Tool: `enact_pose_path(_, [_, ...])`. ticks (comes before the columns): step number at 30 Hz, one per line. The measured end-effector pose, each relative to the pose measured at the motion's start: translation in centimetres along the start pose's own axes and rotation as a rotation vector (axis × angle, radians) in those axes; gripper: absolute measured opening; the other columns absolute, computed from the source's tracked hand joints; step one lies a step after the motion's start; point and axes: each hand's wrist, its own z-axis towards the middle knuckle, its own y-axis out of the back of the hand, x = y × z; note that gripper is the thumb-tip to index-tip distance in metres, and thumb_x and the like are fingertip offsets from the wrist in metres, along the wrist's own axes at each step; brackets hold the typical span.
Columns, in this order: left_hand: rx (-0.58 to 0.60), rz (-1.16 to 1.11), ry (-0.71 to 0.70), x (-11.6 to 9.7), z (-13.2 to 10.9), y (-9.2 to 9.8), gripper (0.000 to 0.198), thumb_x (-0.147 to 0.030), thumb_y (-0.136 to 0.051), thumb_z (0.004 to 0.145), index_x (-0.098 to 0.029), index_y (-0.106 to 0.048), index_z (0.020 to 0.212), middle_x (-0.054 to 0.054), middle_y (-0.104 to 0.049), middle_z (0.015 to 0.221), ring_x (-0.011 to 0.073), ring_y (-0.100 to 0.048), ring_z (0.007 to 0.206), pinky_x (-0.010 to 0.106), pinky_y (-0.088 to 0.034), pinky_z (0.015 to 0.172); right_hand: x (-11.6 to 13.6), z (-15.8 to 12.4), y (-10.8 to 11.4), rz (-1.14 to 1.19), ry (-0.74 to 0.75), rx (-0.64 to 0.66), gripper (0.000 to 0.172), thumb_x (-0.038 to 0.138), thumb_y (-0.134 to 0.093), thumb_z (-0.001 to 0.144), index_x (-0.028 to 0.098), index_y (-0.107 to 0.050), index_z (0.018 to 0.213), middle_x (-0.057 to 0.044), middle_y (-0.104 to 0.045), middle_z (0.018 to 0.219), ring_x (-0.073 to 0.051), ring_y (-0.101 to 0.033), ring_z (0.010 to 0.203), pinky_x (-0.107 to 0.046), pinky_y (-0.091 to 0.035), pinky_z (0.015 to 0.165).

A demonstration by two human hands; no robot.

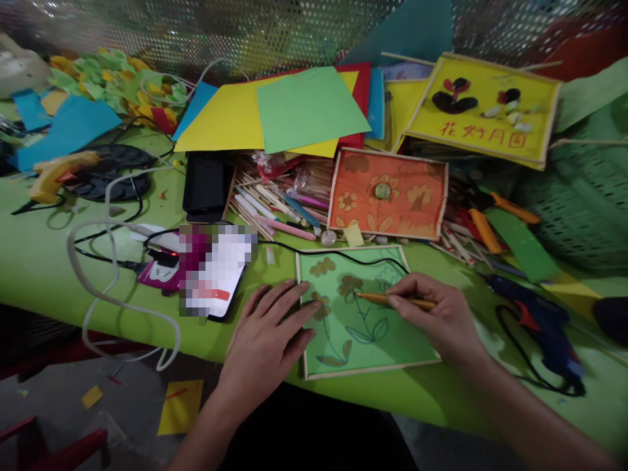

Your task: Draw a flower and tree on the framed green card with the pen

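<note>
A green sheet (383,353) framed with thin wooden sticks lies near the table's front edge. It bears flowers drawn in dark outline, some coloured brownish gold. My right hand (434,311) is closed around a gold-brown pen (415,301), whose tip touches the sheet beside the upper middle flower. My left hand (269,330) lies flat with its fingers spread, the fingertips over the frame's left edge and close to the left flower. Nothing shows in that hand.
A phone (218,278), a purple power strip (164,278) and looping cables lie left. Behind are sticks and pens, an orange framed picture (392,219) and coloured sheets (309,104). A dark blue glue gun (534,320) rests right, a yellow one (61,173) far left.
</note>
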Motion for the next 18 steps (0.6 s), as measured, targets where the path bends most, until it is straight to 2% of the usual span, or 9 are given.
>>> enact_pose_path(18, [0.011,0.010,0.004,0.09,-0.10,-0.08,0.034,-0.029,-0.058,0.101,-0.034,-0.063,0.134,-0.004,-0.058,0.150,0.0231,-0.050,0.140,0.048,-0.034,0.118,0.32,-0.07,0.17,-0.023,-0.001,0.045,0.010,0.028,-0.072,0.075,0.021,-0.068,0.069,0.000,-0.063,0.063,-0.015,-0.055,0.057,-0.027,-0.047,0.056])
